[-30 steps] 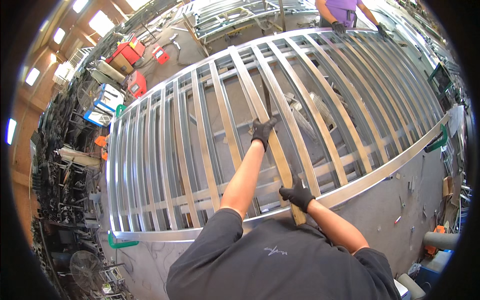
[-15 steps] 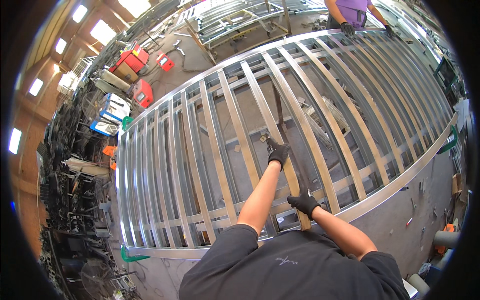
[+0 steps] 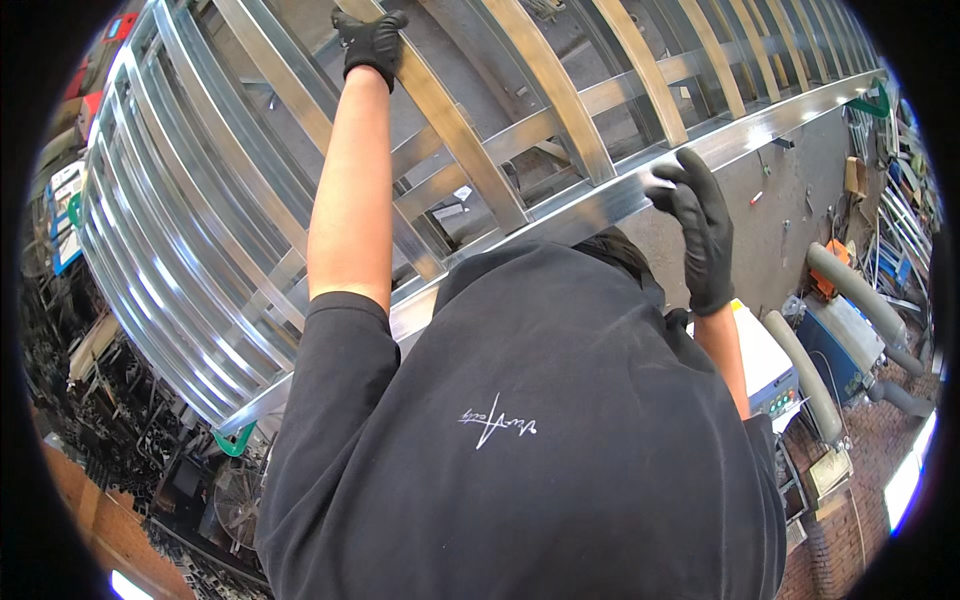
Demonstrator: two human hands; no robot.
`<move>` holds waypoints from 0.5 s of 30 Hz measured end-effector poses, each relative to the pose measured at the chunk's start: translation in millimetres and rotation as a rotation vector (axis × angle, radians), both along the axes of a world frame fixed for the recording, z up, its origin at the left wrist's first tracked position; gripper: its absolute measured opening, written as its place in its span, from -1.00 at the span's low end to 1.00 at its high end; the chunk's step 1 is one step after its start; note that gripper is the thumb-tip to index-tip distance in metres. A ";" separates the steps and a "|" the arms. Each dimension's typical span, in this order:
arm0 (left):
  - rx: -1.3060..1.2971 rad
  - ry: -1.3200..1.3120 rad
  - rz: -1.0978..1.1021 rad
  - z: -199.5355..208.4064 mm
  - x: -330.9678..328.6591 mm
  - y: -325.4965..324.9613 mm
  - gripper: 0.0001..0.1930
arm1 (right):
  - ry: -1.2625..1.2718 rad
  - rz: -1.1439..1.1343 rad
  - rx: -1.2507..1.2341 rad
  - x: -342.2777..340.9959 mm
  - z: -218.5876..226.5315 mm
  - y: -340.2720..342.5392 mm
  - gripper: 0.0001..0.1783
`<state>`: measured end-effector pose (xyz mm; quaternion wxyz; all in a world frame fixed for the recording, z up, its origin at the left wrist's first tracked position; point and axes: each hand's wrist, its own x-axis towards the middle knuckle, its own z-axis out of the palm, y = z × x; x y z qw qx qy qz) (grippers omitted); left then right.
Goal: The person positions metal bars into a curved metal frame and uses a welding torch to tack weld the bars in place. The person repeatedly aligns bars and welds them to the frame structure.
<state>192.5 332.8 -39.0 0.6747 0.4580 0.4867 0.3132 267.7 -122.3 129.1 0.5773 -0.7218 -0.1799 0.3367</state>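
Note:
I lean over a big silver metal frame (image 3: 190, 250) made of many long parallel slats, and my black shirt fills the lower view. My left hand (image 3: 370, 42), in a black glove, reaches far out and is closed around one gold-tinted slat (image 3: 455, 130). My right hand (image 3: 697, 215), also gloved, sits at the frame's near rail (image 3: 590, 205) with its fingers curled on the rail's edge. A small pale patch shows at its fingertips; whether it is a held piece or glare I cannot tell.
Green clamps sit at the frame's near-left corner (image 3: 235, 440) and far-right end (image 3: 873, 97). A white-topped machine with buttons (image 3: 772, 370) and grey hoses (image 3: 835, 290) stand to my right. Racks of metal profiles (image 3: 95, 340) and a fan (image 3: 238, 495) are on the left.
My head has dropped closer over the frame. My left hand has slid farther up the slat. My right hand has left the slat's lower end and moved right onto the near rail.

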 end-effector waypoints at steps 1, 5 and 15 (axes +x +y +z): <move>0.017 0.002 0.004 2.0 -2.6 -3.1 0.20 | -0.016 -0.053 -0.072 -0.9 -3.8 -20.1 -0.46; 0.339 0.313 -0.060 -23.9 -27.5 24.0 -0.16 | 0.038 -0.212 -0.227 -20.1 -13.0 -68.0 -0.50; 0.429 0.332 -0.001 -43.0 -22.8 28.7 -0.10 | 0.142 -0.149 -0.199 -37.8 -9.8 -69.7 -0.49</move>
